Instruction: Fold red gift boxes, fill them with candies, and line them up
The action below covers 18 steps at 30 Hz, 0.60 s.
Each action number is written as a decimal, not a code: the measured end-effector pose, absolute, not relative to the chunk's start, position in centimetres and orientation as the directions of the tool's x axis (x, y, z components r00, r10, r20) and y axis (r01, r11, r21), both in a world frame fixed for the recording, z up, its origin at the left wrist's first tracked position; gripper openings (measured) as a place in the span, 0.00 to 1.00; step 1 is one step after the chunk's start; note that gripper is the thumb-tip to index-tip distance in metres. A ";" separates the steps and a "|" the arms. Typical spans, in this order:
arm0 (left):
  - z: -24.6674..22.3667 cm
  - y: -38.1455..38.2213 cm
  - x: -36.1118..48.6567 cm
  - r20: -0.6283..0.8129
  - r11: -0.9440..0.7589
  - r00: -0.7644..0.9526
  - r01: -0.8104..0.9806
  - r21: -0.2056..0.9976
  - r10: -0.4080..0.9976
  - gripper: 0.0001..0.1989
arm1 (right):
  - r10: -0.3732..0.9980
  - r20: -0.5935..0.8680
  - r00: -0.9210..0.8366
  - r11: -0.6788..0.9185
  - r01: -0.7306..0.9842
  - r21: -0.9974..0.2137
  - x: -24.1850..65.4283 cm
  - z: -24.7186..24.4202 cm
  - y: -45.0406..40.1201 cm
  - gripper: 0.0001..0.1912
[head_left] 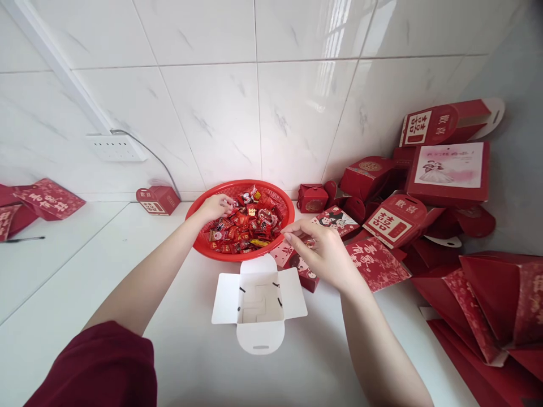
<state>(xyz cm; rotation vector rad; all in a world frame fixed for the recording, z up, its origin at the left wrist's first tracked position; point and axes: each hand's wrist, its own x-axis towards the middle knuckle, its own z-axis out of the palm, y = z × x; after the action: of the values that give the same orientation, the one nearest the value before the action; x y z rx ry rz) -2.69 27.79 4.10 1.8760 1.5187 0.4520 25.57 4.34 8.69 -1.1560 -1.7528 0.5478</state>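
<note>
A red plastic basket (243, 183) holds several wrapped candies (244, 219), mostly red. My left hand (215, 208) is over the basket's left side, its curled fingertips among the candies; what they grip, if anything, is hidden. My right hand (324, 249) hovers by the basket's right rim, thumb and fingertips brought together. I cannot make out anything between them. In front of the basket stands a gift box (261, 302), white inside, with its flaps spread out. Short dark strap ends show on its inner walls, and no candy is visible in it.
Red folded gift boxes (392, 220) are piled at the right, with red bags (487, 305) nearer me. A small red box (158, 200) stands by the wall at left, below a power strip (116, 148) with its cable. A pen (25, 239) lies far left.
</note>
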 end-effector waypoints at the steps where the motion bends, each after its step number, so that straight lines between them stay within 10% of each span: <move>1: 4.1 27.7 -2.8 -0.191 -0.090 0.267 0.771 0.630 0.945 0.13 | 0.880 0.459 -0.120 0.458 0.465 -0.758 25.6 8.7 4.3 0.06; 9: 3.4 26.2 -3.4 -0.501 -0.160 0.292 0.944 0.290 0.815 0.15 | 0.880 0.453 -0.145 0.465 0.466 -0.753 25.4 8.8 4.4 0.07; 18: 6.2 22.9 -2.4 -0.246 -0.255 0.399 0.850 0.461 0.883 0.12 | 0.885 0.434 -0.168 0.458 0.482 -0.747 25.1 8.4 4.6 0.07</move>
<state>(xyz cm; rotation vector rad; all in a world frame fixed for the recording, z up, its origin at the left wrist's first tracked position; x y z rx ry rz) -2.45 22.91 6.23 2.1336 1.4755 0.0836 25.14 4.55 8.40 -1.1619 -1.8096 0.5635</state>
